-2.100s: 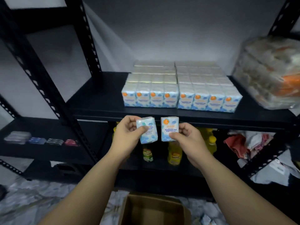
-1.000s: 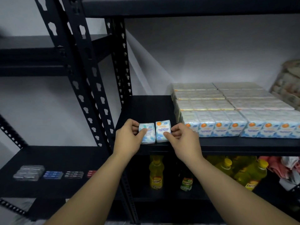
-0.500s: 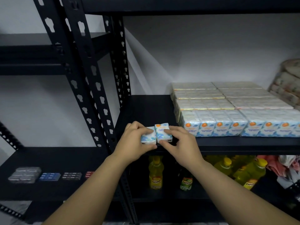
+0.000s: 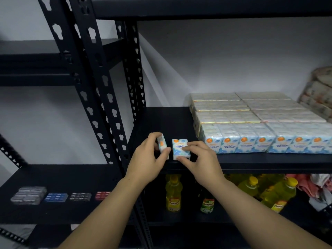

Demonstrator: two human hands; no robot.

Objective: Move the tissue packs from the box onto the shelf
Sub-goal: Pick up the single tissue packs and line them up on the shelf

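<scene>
Two small blue-and-white tissue packs stand at the front edge of the black shelf (image 4: 167,119). My left hand (image 4: 148,159) grips the left tissue pack (image 4: 162,144), which is turned sideways. The right tissue pack (image 4: 179,147) stands upright facing me, held between the thumb and fingers of my right hand (image 4: 201,162). A narrow gap separates the two packs. To their right a large block of tissue packs (image 4: 251,123) fills the shelf in rows. The box is out of view.
A black perforated upright (image 4: 93,83) stands just left of my hands. Yellow bottles (image 4: 173,193) sit on the shelf below. A lower left shelf holds small flat packets (image 4: 55,196). A wrapped bundle (image 4: 318,92) sits at the far right.
The packs went from in front of the shelf edge up onto the shelf. In the last half second my left hand turned its pack sideways and a gap opened between the two.
</scene>
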